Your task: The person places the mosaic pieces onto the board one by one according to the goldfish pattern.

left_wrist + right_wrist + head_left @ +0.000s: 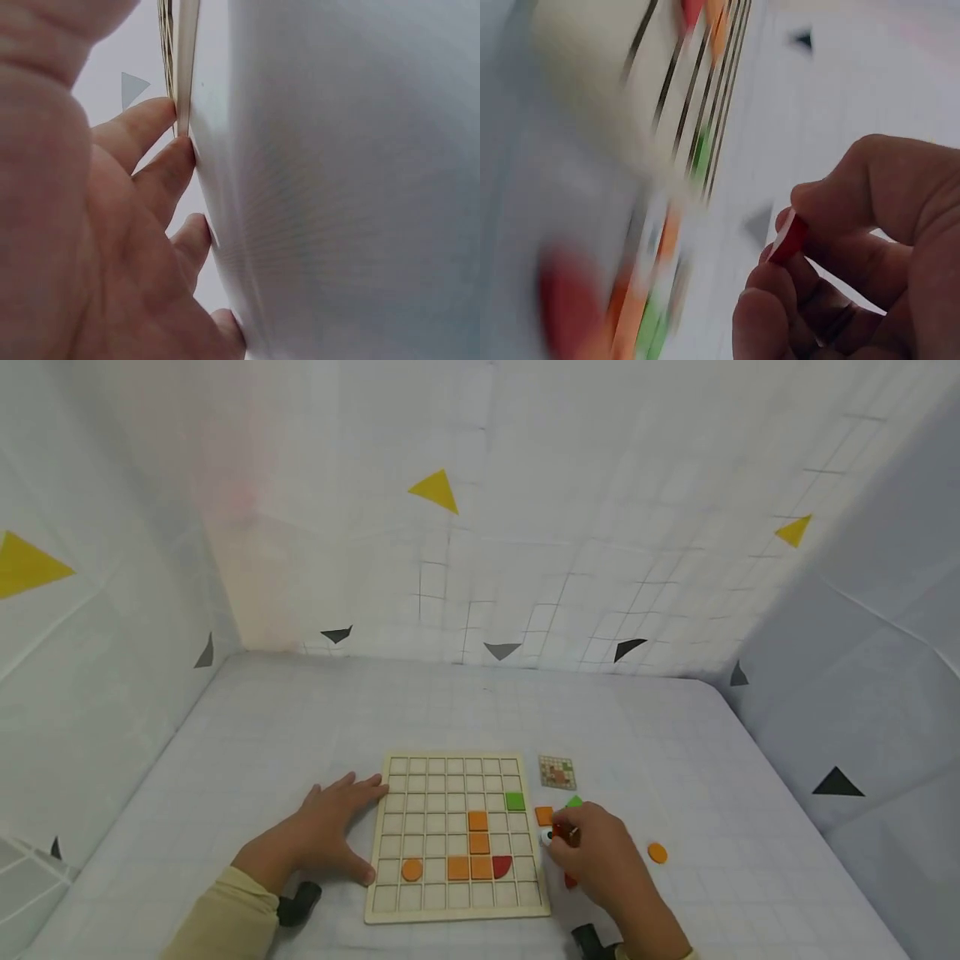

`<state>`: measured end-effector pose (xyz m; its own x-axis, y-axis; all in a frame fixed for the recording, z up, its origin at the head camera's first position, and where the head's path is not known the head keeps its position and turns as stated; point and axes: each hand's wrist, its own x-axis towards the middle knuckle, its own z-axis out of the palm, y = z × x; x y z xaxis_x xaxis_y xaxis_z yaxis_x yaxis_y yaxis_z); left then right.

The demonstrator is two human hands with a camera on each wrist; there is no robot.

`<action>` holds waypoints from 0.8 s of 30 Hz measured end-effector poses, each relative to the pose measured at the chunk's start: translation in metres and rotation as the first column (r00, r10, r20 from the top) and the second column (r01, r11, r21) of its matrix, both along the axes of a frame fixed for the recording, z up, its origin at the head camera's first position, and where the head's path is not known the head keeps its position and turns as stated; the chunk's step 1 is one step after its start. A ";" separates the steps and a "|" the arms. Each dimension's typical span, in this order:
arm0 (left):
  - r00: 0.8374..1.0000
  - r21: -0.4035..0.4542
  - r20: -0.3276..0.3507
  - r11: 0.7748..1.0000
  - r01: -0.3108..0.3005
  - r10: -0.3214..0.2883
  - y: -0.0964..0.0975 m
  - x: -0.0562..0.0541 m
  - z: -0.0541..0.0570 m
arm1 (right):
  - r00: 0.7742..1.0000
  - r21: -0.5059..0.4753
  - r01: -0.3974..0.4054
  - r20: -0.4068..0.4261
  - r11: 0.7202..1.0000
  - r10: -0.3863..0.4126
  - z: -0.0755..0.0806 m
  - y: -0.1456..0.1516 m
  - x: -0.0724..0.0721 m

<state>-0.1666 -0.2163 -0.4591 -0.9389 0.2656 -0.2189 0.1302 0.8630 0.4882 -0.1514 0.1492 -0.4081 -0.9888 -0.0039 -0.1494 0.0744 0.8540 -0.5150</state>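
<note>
The left hand (326,831) lies with fingers spread, its thumb and some fingertips against the left edge of the board (435,897). The right hand (596,847), just beyond the board's right edge, pinches a small red piece (790,240) between thumb and fingers, above the worktop (315,718).

The gridded board lies flat, well apart from the worktop's far edge. In its rightmost column, toward the far-right corner, sits a green square (515,802). Four orange squares (478,843) form an L right of the middle, and a red quarter-circle (502,867) adjoins the near one at the right. An orange disc (412,870) sits toward the near-left corner.

Off the board's right edge, a small picture card (557,772) lies near the far-right corner, with a loose orange square (544,816) and a green piece (574,802) nearer. A loose orange disc (657,853) lies farther toward the worktop's right edge.
</note>
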 end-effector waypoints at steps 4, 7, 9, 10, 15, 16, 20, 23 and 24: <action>1.000 0.014 0.001 1.000 0.000 0.000 -0.002 0.002 -0.002 | 0.970 -0.036 -0.237 -0.070 0.971 0.234 0.003 -0.038 0.010; 1.000 0.027 0.002 1.000 0.006 -0.006 -0.004 0.003 -0.003 | 0.932 -0.053 -0.357 -0.083 0.933 0.352 0.003 -0.058 0.013; 1.000 0.031 0.003 0.999 0.009 -0.009 -0.004 0.003 -0.004 | 0.917 -0.065 -0.397 -0.073 0.915 0.393 0.001 -0.070 0.013; 1.000 0.029 0.004 1.000 0.011 -0.011 -0.004 0.003 -0.005 | 0.912 -0.070 -0.410 -0.063 0.909 0.406 0.001 -0.075 0.013; 1.000 0.034 0.005 0.999 0.014 -0.014 -0.003 0.002 -0.004 | 0.884 -0.028 -0.466 -0.056 0.885 0.464 -0.003 -0.100 0.013; 1.000 0.033 0.004 0.999 0.015 -0.015 -0.003 0.001 -0.004 | 0.877 -0.015 -0.478 -0.065 0.878 0.476 -0.004 -0.103 0.013; 1.000 0.019 0.005 1.000 0.017 -0.017 -0.002 -0.001 -0.003 | 0.857 0.028 -0.509 -0.077 0.860 0.510 -0.007 -0.114 0.012; 1.000 0.015 0.010 1.000 0.015 -0.016 -0.003 -0.001 -0.003 | 0.857 0.035 -0.512 -0.042 0.858 0.513 -0.011 -0.120 0.011; 1.000 0.015 0.011 1.000 0.014 -0.015 -0.004 -0.001 -0.003 | 0.858 0.040 -0.511 -0.025 0.858 0.512 -0.012 -0.121 0.011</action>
<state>-0.1673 -0.2199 -0.4623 -0.9324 0.2824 -0.2255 0.1370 0.8536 0.5027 -0.1404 0.0279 -0.4201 -0.8530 -0.5068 -0.1249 -0.3943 0.7825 -0.4819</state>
